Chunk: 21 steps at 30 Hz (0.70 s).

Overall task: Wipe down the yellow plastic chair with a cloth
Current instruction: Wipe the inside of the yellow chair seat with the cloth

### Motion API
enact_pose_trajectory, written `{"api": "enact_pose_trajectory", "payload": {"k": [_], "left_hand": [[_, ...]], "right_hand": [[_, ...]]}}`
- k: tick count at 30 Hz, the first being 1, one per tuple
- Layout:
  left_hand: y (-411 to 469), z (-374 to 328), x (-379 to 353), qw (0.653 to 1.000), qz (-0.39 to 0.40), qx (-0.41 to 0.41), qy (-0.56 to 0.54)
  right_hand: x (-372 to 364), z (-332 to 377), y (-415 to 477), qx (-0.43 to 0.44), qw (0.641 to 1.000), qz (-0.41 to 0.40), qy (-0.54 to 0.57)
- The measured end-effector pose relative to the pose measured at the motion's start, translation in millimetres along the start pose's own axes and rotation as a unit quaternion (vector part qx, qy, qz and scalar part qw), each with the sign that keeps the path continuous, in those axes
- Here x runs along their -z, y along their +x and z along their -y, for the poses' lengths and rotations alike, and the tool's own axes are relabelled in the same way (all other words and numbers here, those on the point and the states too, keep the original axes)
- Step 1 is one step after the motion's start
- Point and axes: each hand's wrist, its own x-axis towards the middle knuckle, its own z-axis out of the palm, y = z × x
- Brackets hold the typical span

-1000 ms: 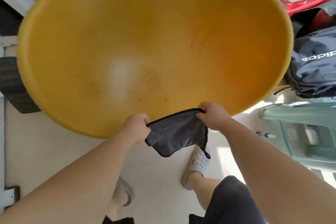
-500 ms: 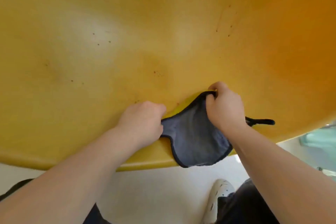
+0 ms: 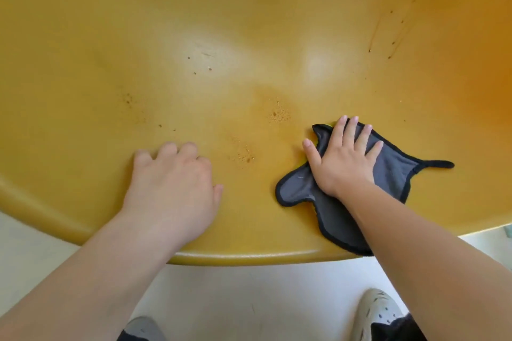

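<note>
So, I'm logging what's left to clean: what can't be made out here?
Head view, yellow chair: far rim and sides cut off by the frame edges.
The cloth: middle hidden under the right hand and forearm.
Small dark specks: too small to tell dirt from droplets.

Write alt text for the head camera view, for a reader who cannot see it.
A person's right hand presses a dark grey cloth flat on the yellow plastic chair, near its rim. The left hand rests on the bare plastic beside it, apart from the cloth. Small specks and droplets dot the yellow surface.
</note>
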Motion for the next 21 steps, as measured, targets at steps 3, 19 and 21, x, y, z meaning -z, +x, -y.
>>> {"api": "enact_pose_trajectory", "payload": {"k": [3, 19, 21], "left_hand": [[-10.3, 16.4, 7.3, 1.000, -0.019, 0.002, -0.004], [-5.6, 40.0, 9.2, 0.997, -0.048, 0.006, -0.054], [-6.5, 40.4, 9.2, 0.997, -0.050, 0.007, -0.058]], "right_hand": [[1.9, 10.0, 10.7, 0.023, 1.000, 0.007, -0.008], [-0.3, -10.5, -54.5, 0.238, 0.966, 0.074, -0.066], [1.8, -22.3, -36.5, 0.198, 0.976, 0.052, -0.075]]}}
